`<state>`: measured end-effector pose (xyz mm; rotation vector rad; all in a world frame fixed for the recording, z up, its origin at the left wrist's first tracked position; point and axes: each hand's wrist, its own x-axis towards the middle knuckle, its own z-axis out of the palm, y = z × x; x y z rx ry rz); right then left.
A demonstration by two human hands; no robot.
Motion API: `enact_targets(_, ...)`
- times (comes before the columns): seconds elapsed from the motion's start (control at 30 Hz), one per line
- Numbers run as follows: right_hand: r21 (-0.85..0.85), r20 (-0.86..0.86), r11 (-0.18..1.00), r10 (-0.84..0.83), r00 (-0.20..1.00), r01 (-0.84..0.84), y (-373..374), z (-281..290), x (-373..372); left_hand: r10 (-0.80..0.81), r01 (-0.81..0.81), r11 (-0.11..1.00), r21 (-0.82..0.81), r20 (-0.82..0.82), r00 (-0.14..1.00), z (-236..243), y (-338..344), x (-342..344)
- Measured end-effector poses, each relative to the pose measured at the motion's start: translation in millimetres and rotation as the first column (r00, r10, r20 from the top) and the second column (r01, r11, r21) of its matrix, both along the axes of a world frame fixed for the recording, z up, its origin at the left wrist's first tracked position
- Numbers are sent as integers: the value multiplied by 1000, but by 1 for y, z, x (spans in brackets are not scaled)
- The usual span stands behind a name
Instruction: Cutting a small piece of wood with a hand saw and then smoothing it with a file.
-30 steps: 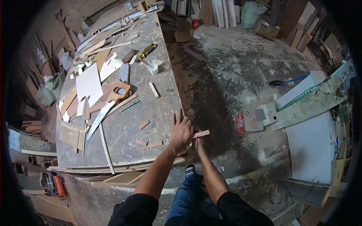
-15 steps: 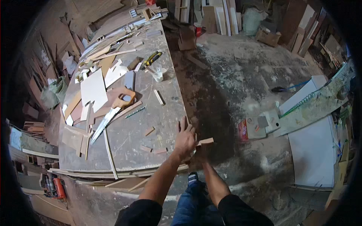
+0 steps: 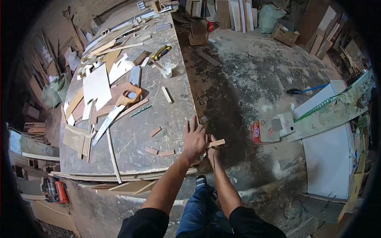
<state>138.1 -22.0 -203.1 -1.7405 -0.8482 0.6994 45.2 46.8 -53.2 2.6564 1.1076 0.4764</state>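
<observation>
My left hand [image 3: 195, 139] lies palm down at the right edge of the worktable [image 3: 139, 158], fingers stretched forward and a little apart. Just beyond that edge, my right hand [image 3: 213, 152] is closed around a short wood strip [image 3: 217, 143], which sticks out to the right. The left hand and the strip hide most of my right fingers. Left of my hands lie small wood offcuts: one reddish piece [image 3: 156, 131] on its own and two [image 3: 168, 153] near the front. A handsaw [image 3: 129, 95] with a wooden handle rests farther left, beside a green pencil [image 3: 140, 110].
White board pieces [image 3: 97, 88] and thin strips cover the table's left side. Farther back are yellow-black pliers [image 3: 161, 52] and a plastic cup [image 3: 167, 70]. A red-sided tin [image 3: 265, 131] stands on the floor at right, near a green coiled hose [image 3: 317, 109].
The wood strip and my right hand have shifted slightly upward in view. The lone reddish offcut on the table is turned and farther forward. My left hand stays at the edge.
</observation>
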Motion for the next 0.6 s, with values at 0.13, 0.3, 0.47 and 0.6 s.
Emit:
enact_targets(0.13,149,-176,982,143,974,-117,2,-18,-5,4,-7,999,-45,-81,997,2,1,0)
enact_targets(0.3,117,-283,991,94,955,-62,-8,-32,-6,9,-8,1000,19,-39,999,4,-1,1)
enact_targets(0.47,116,-302,991,92,949,-59,4,-27,3,23,-21,998,52,-41,999,1,-2,2)
enact_targets(0.6,117,-321,991,93,942,-59,6,-31,4,18,-17,999,46,-27,999,-1,-1,2)
